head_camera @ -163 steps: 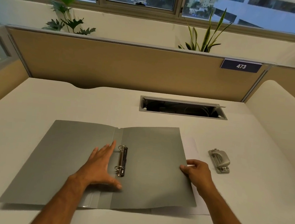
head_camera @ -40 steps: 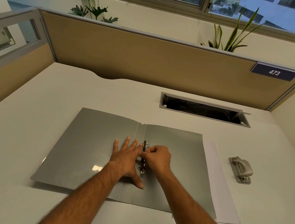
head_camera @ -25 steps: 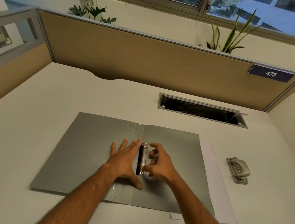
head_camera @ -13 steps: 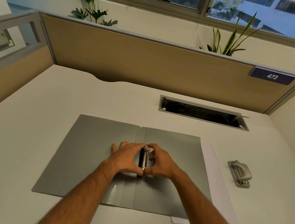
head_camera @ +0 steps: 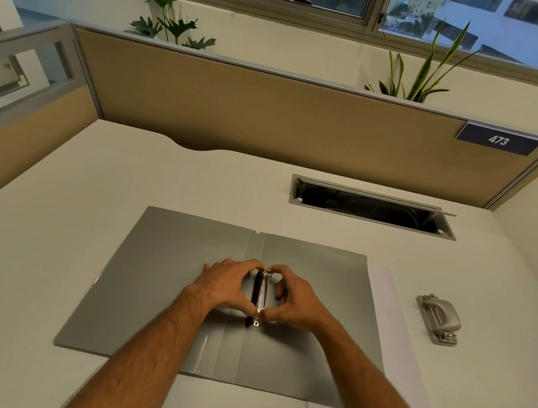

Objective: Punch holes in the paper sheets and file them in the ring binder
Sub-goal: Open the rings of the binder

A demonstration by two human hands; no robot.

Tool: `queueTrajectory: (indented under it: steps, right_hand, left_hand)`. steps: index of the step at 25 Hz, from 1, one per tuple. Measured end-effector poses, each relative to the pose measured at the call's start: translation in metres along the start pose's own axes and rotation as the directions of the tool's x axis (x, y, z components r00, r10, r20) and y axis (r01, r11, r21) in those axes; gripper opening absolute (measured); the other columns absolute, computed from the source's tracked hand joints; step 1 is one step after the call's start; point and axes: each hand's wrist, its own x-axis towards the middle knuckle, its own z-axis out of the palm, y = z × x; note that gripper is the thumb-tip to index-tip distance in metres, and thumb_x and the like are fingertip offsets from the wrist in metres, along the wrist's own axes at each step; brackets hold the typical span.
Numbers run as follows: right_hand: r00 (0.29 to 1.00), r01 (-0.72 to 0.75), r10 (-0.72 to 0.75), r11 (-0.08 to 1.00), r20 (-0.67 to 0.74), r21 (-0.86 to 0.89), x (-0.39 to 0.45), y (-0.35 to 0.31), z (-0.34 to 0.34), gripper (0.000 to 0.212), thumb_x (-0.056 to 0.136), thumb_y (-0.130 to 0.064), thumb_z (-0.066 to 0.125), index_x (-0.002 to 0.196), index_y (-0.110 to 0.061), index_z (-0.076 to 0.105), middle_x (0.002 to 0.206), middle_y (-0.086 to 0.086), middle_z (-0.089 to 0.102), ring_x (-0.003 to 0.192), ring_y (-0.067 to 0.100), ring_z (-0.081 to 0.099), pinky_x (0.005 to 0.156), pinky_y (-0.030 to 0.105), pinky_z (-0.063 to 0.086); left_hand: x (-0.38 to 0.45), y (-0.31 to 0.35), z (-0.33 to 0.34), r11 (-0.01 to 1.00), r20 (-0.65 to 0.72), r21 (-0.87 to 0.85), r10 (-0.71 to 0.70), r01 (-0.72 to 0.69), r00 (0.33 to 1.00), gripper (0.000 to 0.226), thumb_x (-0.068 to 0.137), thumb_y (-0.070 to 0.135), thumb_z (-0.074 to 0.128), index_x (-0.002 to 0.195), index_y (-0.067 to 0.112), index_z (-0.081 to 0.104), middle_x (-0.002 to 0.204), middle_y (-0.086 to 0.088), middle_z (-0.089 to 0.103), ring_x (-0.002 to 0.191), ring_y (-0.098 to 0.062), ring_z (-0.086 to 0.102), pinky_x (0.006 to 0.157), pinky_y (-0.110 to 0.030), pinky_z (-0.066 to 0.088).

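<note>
A grey ring binder (head_camera: 163, 279) lies open and flat on the desk. Its metal ring mechanism (head_camera: 261, 296) runs along the spine. My left hand (head_camera: 229, 285) grips the mechanism from the left, forefinger at the upper ring and thumb at the lower ring. My right hand (head_camera: 295, 299) grips it from the right in the same way. White paper sheets (head_camera: 401, 349) lie under the binder's right cover, showing along its right edge. A grey metal hole punch (head_camera: 438, 318) rests on the desk to the right of the sheets.
The white desk (head_camera: 45, 249) is bounded by a tan partition (head_camera: 269, 116) at the back and sides. An open cable tray (head_camera: 371, 208) is cut into the desk behind the binder. Plants stand behind the partition.
My left hand has gone from lying flat beside the rings to gripping the mechanism. My right hand came in from the other side, and both now hold the rings.
</note>
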Motion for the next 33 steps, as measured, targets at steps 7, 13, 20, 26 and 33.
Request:
queueTrajectory:
  steps: [7, 13, 20, 26, 33]
  right_hand:
    - [1.000, 0.006, -0.006, 0.999, -0.006, 0.039, -0.002, 0.004, 0.000, 0.084, 0.063, -0.031, 0.088, 0.133, -0.030, 0.043, 0.084, -0.001, 0.054, 0.071, 0.010, 0.053, 0.066, 0.024, 0.053]
    - [1.000, -0.019, 0.019, 0.995, 0.003, 0.095, -0.004, 0.012, -0.002, 0.083, 0.061, -0.028, 0.089, 0.132, -0.031, 0.045, 0.088, 0.005, 0.058, 0.066, 0.014, 0.060, 0.066, 0.030, 0.059]
    - [0.998, -0.047, 0.044, 0.995, 0.039, 0.093, -0.005, 0.007, -0.005, 0.087, 0.062, -0.026, 0.089, 0.135, -0.027, 0.042, 0.096, 0.012, 0.061, 0.067, 0.016, 0.063, 0.069, 0.033, 0.061]
    - [0.996, -0.060, 0.042, 0.973, 0.084, 0.225, -0.011, 0.003, -0.015, 0.112, 0.060, -0.020, 0.094, 0.148, -0.032, 0.024, 0.103, 0.010, 0.060, 0.072, 0.014, 0.066, 0.065, 0.022, 0.058]
    - [0.805, -0.143, 0.354, 0.895, -0.476, 0.423, -0.051, 0.027, -0.046, 0.051, 0.073, -0.022, 0.086, 0.118, -0.020, 0.062, 0.096, 0.007, 0.064, 0.080, 0.025, 0.067, 0.065, 0.044, 0.063]
  left_hand:
    - [0.001, -0.001, -0.002, 0.999, 0.025, -0.045, 0.001, 0.000, 1.000, 0.099, 0.055, 0.058, 0.083, 0.140, 0.043, 0.034, 0.140, 0.003, 0.052, 0.131, -0.024, 0.043, 0.111, -0.059, 0.032]
    - [-0.005, 0.000, -0.008, 0.999, 0.022, -0.042, 0.007, -0.006, 1.000, 0.099, 0.061, 0.051, 0.085, 0.144, 0.039, 0.033, 0.147, 0.001, 0.046, 0.134, -0.023, 0.039, 0.113, -0.049, 0.033]
    - [-0.008, -0.004, -0.001, 0.999, 0.056, -0.003, -0.032, 0.032, 0.998, 0.121, 0.056, 0.063, 0.083, 0.152, 0.042, 0.012, 0.162, -0.006, 0.022, 0.148, -0.030, 0.019, 0.120, -0.057, 0.013]
    - [-0.005, -0.004, 0.017, 0.992, 0.020, 0.112, -0.061, 0.058, 0.998, 0.146, 0.039, 0.085, 0.072, 0.152, 0.038, -0.008, 0.164, -0.009, 0.008, 0.151, -0.032, 0.008, 0.119, -0.061, 0.001]
    - [-0.011, 0.001, 0.020, 0.986, -0.018, 0.155, -0.055, 0.057, 0.998, 0.152, 0.037, 0.085, 0.071, 0.152, 0.034, -0.013, 0.164, -0.008, 0.010, 0.152, -0.025, 0.003, 0.118, -0.062, -0.001]
